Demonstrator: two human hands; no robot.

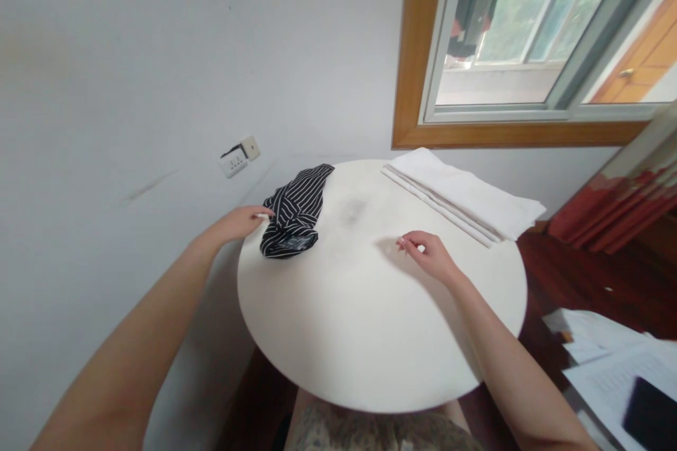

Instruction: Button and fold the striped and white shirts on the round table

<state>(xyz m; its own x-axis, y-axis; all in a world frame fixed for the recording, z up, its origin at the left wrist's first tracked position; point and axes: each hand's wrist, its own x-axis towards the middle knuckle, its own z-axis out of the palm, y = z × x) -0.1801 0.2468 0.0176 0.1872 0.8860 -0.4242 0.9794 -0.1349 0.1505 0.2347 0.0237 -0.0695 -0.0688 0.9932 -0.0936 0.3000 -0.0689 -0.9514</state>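
Note:
A black garment with white stripes (296, 204) lies folded and somewhat crumpled at the left side of the round white table (364, 324). At its left edge is my left hand (245, 221), with the fingertips pinching the fabric. A pale label or patch shows near the cloth's front end. My right hand (427, 254) hovers over the table's middle right and casts a shadow there. Its fingers are curled in toward the thumb, and nothing shows between them.
Folded white cloth (460, 194) lies at the table's back right, overhanging the edge. A wall with a socket (233, 163) borders the table's left and back. Papers (613, 366) and a dark flat object (653, 412) are at lower right. A red-and-white curtain (618, 204) hangs beside the window.

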